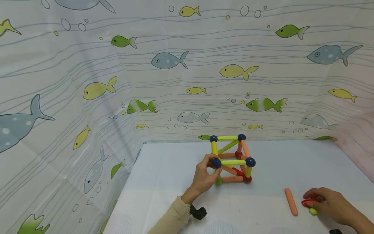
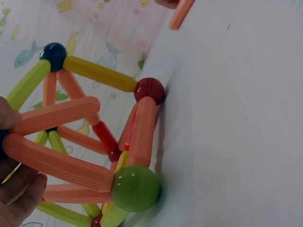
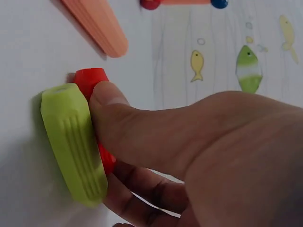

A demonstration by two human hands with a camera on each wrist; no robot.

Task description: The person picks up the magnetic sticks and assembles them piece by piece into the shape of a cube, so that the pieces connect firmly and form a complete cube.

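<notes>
A box-shaped frame of magnetic building rods and balls stands on the table, with blue balls [image 1: 250,162] on top and red and green balls [image 2: 136,188] below. My left hand [image 1: 203,177] grips its near left top corner, around a blue ball where orange rods [image 2: 59,163] meet. Off to the right, my right hand [image 1: 330,204] pinches a red rod [image 3: 90,80] between thumb and fingers, low at the tabletop. A yellow-green rod [image 3: 75,146] lies right beside the red one. The far side of the red rod is hidden by the thumb.
A loose orange rod [image 1: 291,202] lies on the white table [image 1: 263,214], left of my right hand. Behind the table hangs a fish-patterned curtain [image 1: 163,87]. A black strap piece [image 1: 198,212] shows at my left wrist.
</notes>
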